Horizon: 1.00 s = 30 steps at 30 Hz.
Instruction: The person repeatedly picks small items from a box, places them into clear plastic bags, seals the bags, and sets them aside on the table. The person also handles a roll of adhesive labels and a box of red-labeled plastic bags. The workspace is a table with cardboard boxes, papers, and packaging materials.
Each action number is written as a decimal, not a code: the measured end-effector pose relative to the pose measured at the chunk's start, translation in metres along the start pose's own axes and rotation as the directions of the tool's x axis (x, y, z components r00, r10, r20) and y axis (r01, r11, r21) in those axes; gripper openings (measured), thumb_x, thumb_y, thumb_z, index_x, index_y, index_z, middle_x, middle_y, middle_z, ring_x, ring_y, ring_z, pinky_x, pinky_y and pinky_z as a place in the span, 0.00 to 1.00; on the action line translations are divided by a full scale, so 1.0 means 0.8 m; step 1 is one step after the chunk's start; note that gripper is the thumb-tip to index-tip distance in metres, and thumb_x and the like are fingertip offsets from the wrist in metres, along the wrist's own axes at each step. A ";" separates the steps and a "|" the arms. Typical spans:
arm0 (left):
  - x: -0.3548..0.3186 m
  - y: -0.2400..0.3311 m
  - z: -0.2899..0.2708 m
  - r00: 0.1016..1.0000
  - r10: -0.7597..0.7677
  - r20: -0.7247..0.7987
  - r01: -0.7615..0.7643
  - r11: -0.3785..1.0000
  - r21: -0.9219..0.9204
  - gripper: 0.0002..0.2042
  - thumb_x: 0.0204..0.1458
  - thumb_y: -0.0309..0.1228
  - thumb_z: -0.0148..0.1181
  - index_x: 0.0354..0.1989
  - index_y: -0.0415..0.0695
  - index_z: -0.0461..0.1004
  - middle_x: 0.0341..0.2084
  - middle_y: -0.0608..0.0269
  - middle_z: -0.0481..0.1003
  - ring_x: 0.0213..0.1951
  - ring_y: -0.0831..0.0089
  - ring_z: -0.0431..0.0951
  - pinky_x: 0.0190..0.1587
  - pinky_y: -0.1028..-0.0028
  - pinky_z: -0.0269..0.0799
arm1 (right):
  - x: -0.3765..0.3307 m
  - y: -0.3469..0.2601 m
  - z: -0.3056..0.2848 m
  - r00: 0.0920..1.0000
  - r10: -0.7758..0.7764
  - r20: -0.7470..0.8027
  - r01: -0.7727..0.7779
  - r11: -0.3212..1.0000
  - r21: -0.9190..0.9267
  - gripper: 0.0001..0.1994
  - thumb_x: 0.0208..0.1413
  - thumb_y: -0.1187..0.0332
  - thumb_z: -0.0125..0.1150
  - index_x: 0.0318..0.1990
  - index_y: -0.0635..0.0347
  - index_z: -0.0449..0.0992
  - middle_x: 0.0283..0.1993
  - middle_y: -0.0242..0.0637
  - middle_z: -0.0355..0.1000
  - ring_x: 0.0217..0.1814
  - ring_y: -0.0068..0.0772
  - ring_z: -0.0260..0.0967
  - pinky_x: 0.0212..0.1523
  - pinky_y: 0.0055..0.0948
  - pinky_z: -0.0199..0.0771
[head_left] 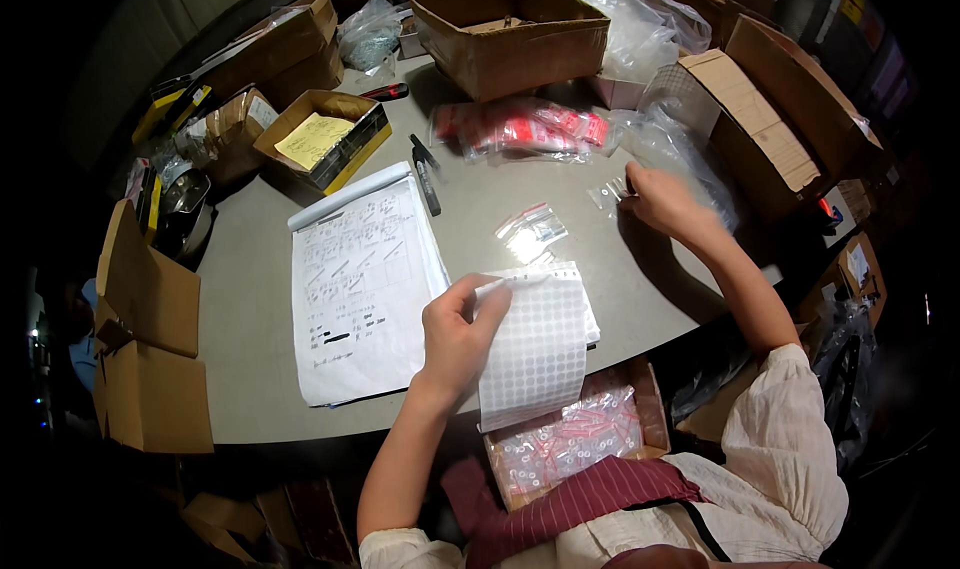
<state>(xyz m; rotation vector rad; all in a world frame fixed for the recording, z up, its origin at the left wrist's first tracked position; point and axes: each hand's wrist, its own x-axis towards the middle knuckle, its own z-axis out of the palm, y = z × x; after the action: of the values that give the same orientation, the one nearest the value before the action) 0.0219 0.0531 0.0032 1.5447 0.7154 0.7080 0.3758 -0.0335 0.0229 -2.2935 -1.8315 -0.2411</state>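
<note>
My left hand [458,334] grips a sheet of small round white stickers [535,344] by its upper left corner, thumb on top. The sheet hangs past the table's front edge. Further right, my right hand [668,201] is closed, its fingertips pinching the edge of a small clear plastic bag [605,197] with tiny parts in it. Between the hands lie small clear zip bags [532,231] with a red closure line. Below the sheet, an open carton [655,409] holds many filled zip bags [570,434] with white rings inside.
A handwritten paper pad [365,289] lies left of my left hand, with black markers [427,181] beyond it. Red-and-clear bag packs [525,129] lie under a large cardboard box [510,44]. Crumpled clear plastic [665,134] and cardboard [755,119] crowd the right side. A yellow-note box [320,139] stands left.
</note>
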 end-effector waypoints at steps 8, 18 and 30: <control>0.000 -0.002 -0.002 1.000 -0.024 -0.008 0.024 0.999 0.030 0.05 0.59 0.23 0.65 0.39 0.33 0.81 0.32 0.65 0.81 0.35 0.81 0.76 0.39 0.80 0.71 | -0.031 -0.127 -0.058 0.912 -0.410 0.005 0.308 0.695 0.650 0.09 0.57 0.70 0.66 0.43 0.60 0.75 0.40 0.46 0.75 0.44 0.49 0.75 0.47 0.42 0.75; 0.002 -0.004 0.002 0.992 0.114 -0.056 -0.106 0.985 0.137 0.08 0.57 0.30 0.67 0.38 0.37 0.83 0.19 0.67 0.76 0.23 0.83 0.67 0.26 0.75 0.63 | -0.047 -0.145 -0.029 0.868 -0.473 -0.150 0.494 0.796 0.351 0.13 0.52 0.74 0.68 0.45 0.62 0.75 0.42 0.43 0.74 0.46 0.48 0.73 0.48 0.42 0.74; 0.007 -0.011 -0.001 0.996 0.075 -0.050 -0.065 0.981 0.184 0.09 0.57 0.31 0.66 0.36 0.36 0.81 0.18 0.63 0.75 0.23 0.81 0.68 0.27 0.73 0.64 | -0.063 -0.157 -0.010 0.831 -0.465 -0.305 0.532 0.825 0.191 0.14 0.48 0.73 0.62 0.43 0.61 0.74 0.41 0.42 0.72 0.46 0.47 0.73 0.48 0.41 0.75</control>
<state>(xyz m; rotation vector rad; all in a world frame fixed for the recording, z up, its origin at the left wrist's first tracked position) 0.0242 0.0591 -0.0056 1.7290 0.7889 0.7580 0.2426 -0.0559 0.0246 -1.4896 -2.1455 -0.3133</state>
